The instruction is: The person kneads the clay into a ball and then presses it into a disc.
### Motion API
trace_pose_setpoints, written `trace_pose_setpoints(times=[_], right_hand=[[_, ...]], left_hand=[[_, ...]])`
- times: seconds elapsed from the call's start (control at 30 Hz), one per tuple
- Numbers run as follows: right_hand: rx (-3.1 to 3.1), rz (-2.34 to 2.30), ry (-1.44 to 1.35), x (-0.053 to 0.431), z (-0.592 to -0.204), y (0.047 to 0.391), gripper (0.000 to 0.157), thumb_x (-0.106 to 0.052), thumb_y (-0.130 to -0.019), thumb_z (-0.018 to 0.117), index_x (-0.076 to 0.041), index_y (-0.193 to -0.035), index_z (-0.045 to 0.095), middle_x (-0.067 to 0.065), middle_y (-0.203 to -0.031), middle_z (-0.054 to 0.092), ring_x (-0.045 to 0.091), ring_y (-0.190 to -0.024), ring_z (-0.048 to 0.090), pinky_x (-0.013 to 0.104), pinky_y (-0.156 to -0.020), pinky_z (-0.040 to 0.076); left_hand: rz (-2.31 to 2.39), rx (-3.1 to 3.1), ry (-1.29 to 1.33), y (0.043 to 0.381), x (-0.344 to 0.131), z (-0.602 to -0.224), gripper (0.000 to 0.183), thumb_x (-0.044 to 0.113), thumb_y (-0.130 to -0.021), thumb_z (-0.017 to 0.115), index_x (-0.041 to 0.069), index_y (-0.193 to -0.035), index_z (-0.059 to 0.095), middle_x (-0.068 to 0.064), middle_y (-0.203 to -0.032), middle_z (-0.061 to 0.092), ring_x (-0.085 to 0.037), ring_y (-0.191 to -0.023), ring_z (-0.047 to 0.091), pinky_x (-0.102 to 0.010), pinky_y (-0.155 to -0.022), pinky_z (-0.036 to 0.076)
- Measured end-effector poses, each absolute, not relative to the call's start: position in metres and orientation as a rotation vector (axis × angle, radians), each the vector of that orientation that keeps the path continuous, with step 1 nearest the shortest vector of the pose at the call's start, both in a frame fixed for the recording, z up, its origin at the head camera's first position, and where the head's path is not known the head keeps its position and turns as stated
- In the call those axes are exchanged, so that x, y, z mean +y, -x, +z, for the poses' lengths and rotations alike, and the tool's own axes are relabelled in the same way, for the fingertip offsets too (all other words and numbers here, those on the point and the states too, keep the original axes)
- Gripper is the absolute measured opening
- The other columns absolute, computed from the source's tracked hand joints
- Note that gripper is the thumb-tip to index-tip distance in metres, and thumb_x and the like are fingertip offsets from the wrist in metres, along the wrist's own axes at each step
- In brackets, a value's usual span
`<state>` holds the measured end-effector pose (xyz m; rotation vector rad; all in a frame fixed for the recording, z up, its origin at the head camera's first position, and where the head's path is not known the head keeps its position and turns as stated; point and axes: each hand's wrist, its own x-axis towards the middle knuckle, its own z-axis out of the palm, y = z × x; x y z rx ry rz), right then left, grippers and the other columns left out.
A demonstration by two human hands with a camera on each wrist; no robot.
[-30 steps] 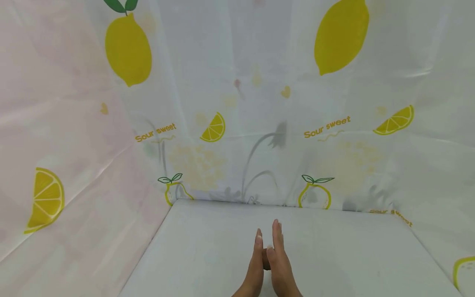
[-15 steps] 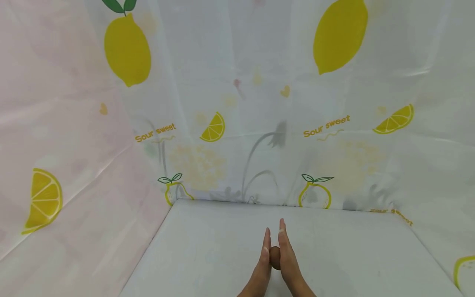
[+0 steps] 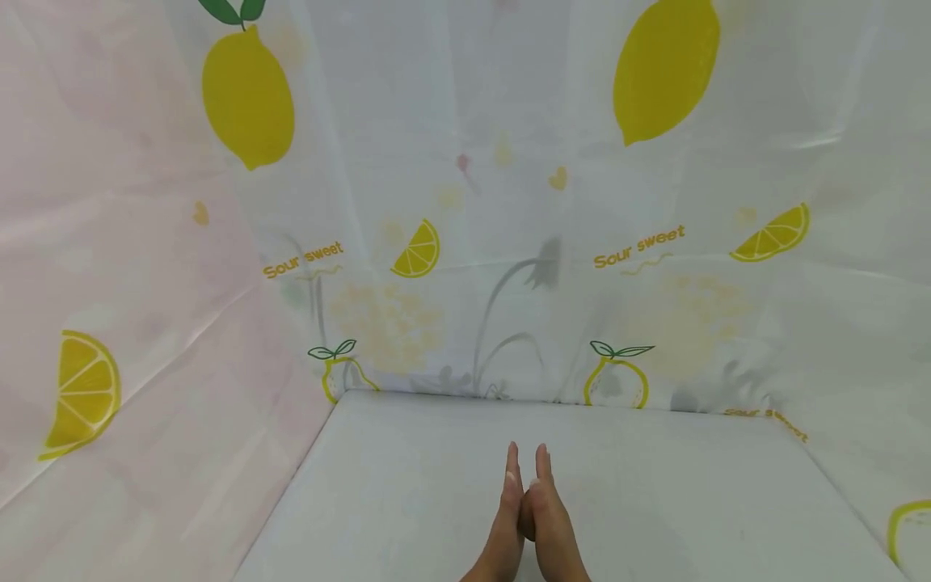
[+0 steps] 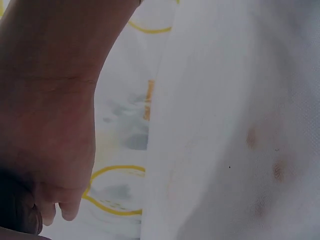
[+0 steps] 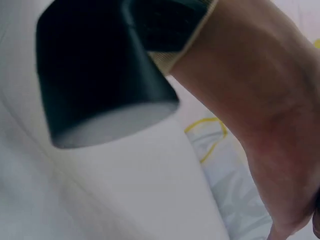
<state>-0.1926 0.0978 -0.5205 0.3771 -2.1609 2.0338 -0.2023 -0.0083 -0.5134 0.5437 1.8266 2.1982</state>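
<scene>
A small brown ball [image 3: 527, 517], clay-like in look, is held between the two palms low in the middle of the head view. From its left side my left hand [image 3: 505, 521] presses on it, fingers straight and pointing away from me. My right hand [image 3: 550, 521] presses from the other side, also with straight fingers, and covers part of the ball. Both sets of fingertips stand nearly level, with a narrow gap between them. The left wrist view shows a bent wrist and hand [image 4: 47, 135] beside a dark rounded shape [image 4: 22, 212].
Under the hands lies a white tabletop [image 3: 407, 469]; faint brownish smudges [image 4: 278, 170] mark it. Lemon-printed cloth [image 3: 465, 202] rises behind it and at both sides. A black cone-shaped housing [image 5: 95, 75] is strapped to a wrist in the right wrist view.
Both hands shifted right and then back left, palms sliding against each other with the ball between them. The right fingertips, further forward before, are now about level with the left.
</scene>
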Motion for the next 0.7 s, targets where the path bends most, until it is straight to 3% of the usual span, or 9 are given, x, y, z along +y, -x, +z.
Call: trace_pose_setpoints(times=[0.13,0.23,0.3,0.37,0.47,0.57,0.6,0.67,0.7], right_hand=[[-2.180,1.825,-0.418,0.094,-0.522,0.185,0.053,-0.012,-0.113,0.030,-0.005,-0.163,0.015,-0.014,-0.067,0.045,-0.003,-0.062,0.043,0.022,-0.060,0.045],[-2.223,1.680,-0.375,0.090,-0.518,0.182,0.053,-0.012,-0.111,0.036,-0.007,-0.162,0.023,-0.005,-0.109,0.068,0.003,-0.103,0.061,0.025,-0.087,0.051],[-2.252,1.612,-0.335,0.088,-0.515,0.180,0.053,-0.015,-0.110,0.039,-0.009,-0.161,0.027,0.003,-0.147,0.055,0.011,-0.134,0.047,0.027,-0.105,0.043],[-2.259,1.589,-0.324,0.085,-0.513,0.178,0.053,-0.015,-0.109,0.040,-0.009,-0.161,0.028,0.008,-0.162,0.032,0.013,-0.144,0.033,0.027,-0.111,0.035],[-2.231,1.599,-0.343,0.083,-0.513,0.174,0.055,-0.013,-0.108,0.041,-0.009,-0.161,0.028,0.009,-0.163,0.029,0.009,-0.143,0.034,0.023,-0.112,0.033],[-2.169,1.633,-0.394,0.080,-0.511,0.169,0.057,-0.010,-0.107,0.040,-0.009,-0.162,0.025,0.004,-0.151,0.049,0.003,-0.127,0.046,0.021,-0.107,0.035],[-2.144,1.636,-0.424,0.080,-0.510,0.168,0.057,-0.009,-0.107,0.040,-0.009,-0.162,0.025,-0.002,-0.140,0.057,0.001,-0.120,0.049,0.019,-0.106,0.035],[-2.112,1.647,-0.463,0.079,-0.506,0.166,0.057,-0.010,-0.107,0.040,-0.009,-0.162,0.024,-0.011,-0.141,0.055,0.000,-0.124,0.048,0.018,-0.109,0.031],[-2.105,1.660,-0.478,0.079,-0.504,0.165,0.057,-0.011,-0.108,0.039,-0.011,-0.163,0.023,-0.018,-0.123,0.061,-0.002,-0.124,0.046,0.016,-0.111,0.027]], left_hand=[[2.239,1.867,-0.450,0.202,-0.007,-0.514,0.069,0.060,-0.105,0.004,0.027,-0.163,-0.014,-0.005,-0.168,-0.020,-0.035,-0.152,-0.017,-0.075,-0.109,-0.015],[2.272,1.899,-0.377,0.204,-0.007,-0.511,0.069,0.061,-0.105,0.005,0.027,-0.163,-0.012,-0.015,-0.169,-0.011,-0.040,-0.151,0.011,-0.075,-0.113,-0.003],[2.298,1.915,-0.316,0.205,-0.007,-0.509,0.070,0.061,-0.105,0.007,0.027,-0.163,-0.011,-0.019,-0.168,-0.007,-0.038,-0.145,0.024,-0.075,-0.113,0.003],[2.324,1.915,-0.253,0.207,-0.008,-0.507,0.071,0.061,-0.106,0.011,0.027,-0.164,-0.011,-0.020,-0.168,-0.006,-0.038,-0.142,0.029,-0.075,-0.113,0.004],[2.360,1.905,-0.200,0.210,-0.009,-0.507,0.072,0.061,-0.106,0.014,0.027,-0.164,-0.011,-0.017,-0.168,-0.014,-0.042,-0.146,0.021,-0.076,-0.111,-0.003],[2.365,1.903,-0.200,0.213,-0.013,-0.509,0.073,0.061,-0.106,0.016,0.025,-0.163,-0.013,-0.016,-0.168,-0.018,-0.043,-0.148,0.013,-0.076,-0.111,-0.006],[2.357,1.913,-0.194,0.213,-0.014,-0.510,0.073,0.061,-0.106,0.017,0.025,-0.163,-0.013,-0.019,-0.169,-0.006,-0.042,-0.147,0.017,-0.075,-0.111,-0.005],[2.332,1.928,-0.192,0.213,-0.016,-0.511,0.074,0.061,-0.106,0.017,0.024,-0.163,-0.013,-0.026,-0.163,0.022,-0.040,-0.146,0.025,-0.074,-0.112,-0.002],[2.312,1.939,-0.195,0.213,-0.017,-0.512,0.074,0.061,-0.106,0.017,0.024,-0.163,-0.012,-0.025,-0.159,0.033,-0.039,-0.145,0.030,-0.074,-0.112,0.000]])
